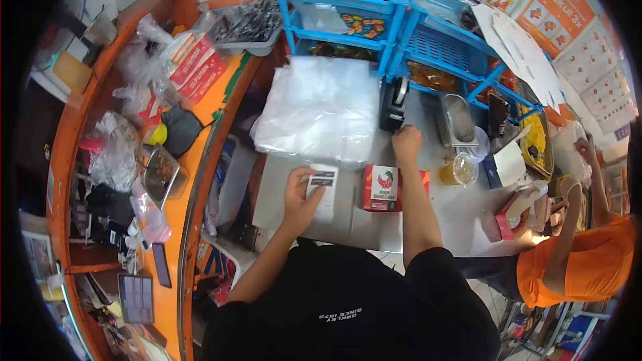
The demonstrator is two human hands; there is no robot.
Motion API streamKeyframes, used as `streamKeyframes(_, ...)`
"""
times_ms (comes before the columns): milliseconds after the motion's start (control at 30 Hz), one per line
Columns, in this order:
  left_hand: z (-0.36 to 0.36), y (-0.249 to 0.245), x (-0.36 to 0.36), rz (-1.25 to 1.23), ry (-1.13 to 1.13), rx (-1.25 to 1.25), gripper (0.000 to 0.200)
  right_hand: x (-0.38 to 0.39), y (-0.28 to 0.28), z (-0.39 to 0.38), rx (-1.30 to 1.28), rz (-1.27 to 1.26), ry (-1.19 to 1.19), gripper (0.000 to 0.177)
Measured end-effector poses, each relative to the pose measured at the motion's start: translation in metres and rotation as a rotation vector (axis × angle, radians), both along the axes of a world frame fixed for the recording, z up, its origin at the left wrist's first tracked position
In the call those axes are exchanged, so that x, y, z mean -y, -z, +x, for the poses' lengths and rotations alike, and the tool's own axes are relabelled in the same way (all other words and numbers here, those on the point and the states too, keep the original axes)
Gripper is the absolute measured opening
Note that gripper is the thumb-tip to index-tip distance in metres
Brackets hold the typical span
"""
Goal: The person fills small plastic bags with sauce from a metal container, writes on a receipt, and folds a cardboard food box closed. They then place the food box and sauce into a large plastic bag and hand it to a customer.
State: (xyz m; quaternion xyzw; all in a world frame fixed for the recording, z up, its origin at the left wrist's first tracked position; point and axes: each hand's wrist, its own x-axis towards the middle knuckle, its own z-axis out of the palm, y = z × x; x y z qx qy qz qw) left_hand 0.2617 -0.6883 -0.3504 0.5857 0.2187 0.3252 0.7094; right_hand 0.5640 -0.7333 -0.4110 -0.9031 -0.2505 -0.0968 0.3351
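Observation:
My left hand [302,195] is closed on the left side of a white printed paper slip [325,202], with the thumb across its face. The slip has dark bands of print near its top. Farther right, my right hand [406,144] is closed at the front end of a black tape dispenser [394,105]. Whatever its fingers may hold is too small to make out. Below that hand, a red and white printed food box [381,189] stands on the metal table [348,217], partly behind my right forearm.
A stack of clear plastic bags [317,110] lies ahead. Blue tiered racks [394,23] stand behind it. To the right are a metal container [457,120], a plastic cup [460,170] and a person in an orange shirt [582,261]. An orange counter [175,241] holds clutter at left.

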Motion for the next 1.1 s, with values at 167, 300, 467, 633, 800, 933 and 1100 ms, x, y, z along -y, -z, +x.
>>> streamKeyframes(167,0.016,-0.024,0.003,0.124,-0.08,0.142,0.046,0.017,-0.061,-0.062,-0.764,0.686,-0.431,0.018)
streamKeyframes(300,0.024,-0.023,0.01,0.139,-0.048,0.131,0.047,0.033,-0.105,-0.136,-1.304,0.879,-0.613,0.014)
streamKeyframes(467,0.03,-0.024,0.017,0.233,-0.011,0.14,0.054,0.035,-0.102,-0.151,-1.093,0.689,-0.524,0.04)
streamKeyframes(633,0.04,-0.026,0.005,-0.077,0.106,-0.126,0.029,0.055,-0.101,-0.153,-0.902,0.608,-0.618,0.086)
streamKeyframes(800,0.046,-0.022,0.009,-0.156,-0.044,-0.073,0.01,0.101,-0.074,-0.152,-1.185,0.285,-0.815,0.052)
streamKeyframes(933,0.058,0.018,0.015,-0.269,-0.114,-0.102,0.009,0.167,-0.06,-0.094,-0.68,0.111,-0.655,0.011)
streamKeyframes(1100,0.1,0.07,0.039,-0.499,-0.146,-0.04,0.01,0.192,-0.034,-0.047,-0.279,0.037,-0.428,0.02)
